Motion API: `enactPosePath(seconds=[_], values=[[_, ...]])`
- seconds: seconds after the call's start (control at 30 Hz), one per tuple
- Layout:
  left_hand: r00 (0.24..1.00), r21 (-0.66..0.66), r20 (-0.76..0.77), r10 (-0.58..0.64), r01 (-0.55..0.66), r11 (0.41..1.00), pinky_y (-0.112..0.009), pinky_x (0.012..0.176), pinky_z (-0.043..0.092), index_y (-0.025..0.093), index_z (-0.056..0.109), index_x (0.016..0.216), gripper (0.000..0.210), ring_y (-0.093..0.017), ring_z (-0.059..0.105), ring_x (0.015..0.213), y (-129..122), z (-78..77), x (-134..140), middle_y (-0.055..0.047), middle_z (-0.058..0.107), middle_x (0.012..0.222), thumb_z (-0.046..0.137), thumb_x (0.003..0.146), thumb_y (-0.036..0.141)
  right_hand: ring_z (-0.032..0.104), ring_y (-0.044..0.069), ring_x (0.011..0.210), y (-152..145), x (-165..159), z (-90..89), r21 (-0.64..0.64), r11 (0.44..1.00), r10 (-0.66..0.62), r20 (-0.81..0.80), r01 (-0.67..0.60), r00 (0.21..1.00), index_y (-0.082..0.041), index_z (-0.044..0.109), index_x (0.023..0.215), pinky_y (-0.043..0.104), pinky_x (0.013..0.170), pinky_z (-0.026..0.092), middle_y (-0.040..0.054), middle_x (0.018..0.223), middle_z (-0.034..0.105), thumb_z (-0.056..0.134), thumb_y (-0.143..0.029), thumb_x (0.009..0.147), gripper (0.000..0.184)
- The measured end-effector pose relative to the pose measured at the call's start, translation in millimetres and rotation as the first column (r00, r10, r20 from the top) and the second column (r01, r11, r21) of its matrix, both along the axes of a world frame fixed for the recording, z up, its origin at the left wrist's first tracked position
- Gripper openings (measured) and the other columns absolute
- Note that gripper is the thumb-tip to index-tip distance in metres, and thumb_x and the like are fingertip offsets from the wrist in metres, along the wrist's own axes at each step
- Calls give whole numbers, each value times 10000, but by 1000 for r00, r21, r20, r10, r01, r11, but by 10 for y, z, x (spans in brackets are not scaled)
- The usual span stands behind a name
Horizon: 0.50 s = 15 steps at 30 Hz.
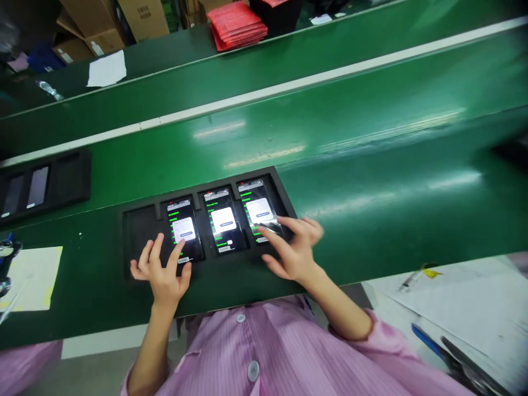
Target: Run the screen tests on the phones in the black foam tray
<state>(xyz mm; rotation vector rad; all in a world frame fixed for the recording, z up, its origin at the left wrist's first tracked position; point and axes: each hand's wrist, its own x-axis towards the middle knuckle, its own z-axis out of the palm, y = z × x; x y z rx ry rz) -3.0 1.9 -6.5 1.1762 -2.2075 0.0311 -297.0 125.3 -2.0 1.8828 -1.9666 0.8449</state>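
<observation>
Three lit smartphones lie side by side in a black foam tray (223,267) on the green bench. Each screen shows green lines of text and a white pop-up box. My left hand (165,275) is open, fingers spread, with its index fingertip at the pop-up of the left phone (186,223). The middle phone (221,221) lies between my hands, and neither touches it. My right hand (295,250) is open over the lower part of the right phone (256,203), one fingertip at its screen. The tray's leftmost slot holds no phone.
Another black tray (80,181) with phones stands at the left. A yellow-edged paper sheet (37,275) lies near it. Red packets (237,25) and cardboard boxes (144,19) are at the back. Papers (470,297) and a blue-handled tool (431,338) lie at lower right.
</observation>
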Motion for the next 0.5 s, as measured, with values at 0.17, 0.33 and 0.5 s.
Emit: enactPosePath(seconds=[0.17, 0.33, 0.5], values=[[980, -97, 97, 173, -163, 982, -626, 1134, 48, 296, 685, 1293, 568, -394, 354, 1388, 71, -120, 75, -112, 443, 1536, 322, 1016, 635, 355, 375, 1347, -231, 232, -132, 206, 978, 31, 16, -33, 999, -372, 555, 1426, 632, 1144, 162, 141, 1512, 312, 333, -696, 1010, 572], [700, 172, 96, 708, -712, 680, -733, 1085, 239, 184, 464, 1492, 710, -471, 325, 1387, -221, -79, 899, -222, 346, 1531, 357, 967, 651, 451, 421, 1243, -106, -328, -222, 369, 866, -441, 243, 338, 864, -158, 525, 1432, 650, 1051, 344, 235, 1328, 489, 317, -624, 1017, 658], [869, 524, -8, 494, -417, 743, -559, 1115, 391, 150, 545, 1313, 669, -369, 523, 1233, -447, -319, 1396, -170, 553, 1232, 361, 918, 659, 610, 347, 1109, -78, -767, -284, 456, 886, -405, 676, 82, 616, -187, 611, 1216, 515, 1005, 501, 158, 1198, 656, 493, -713, 896, 627]])
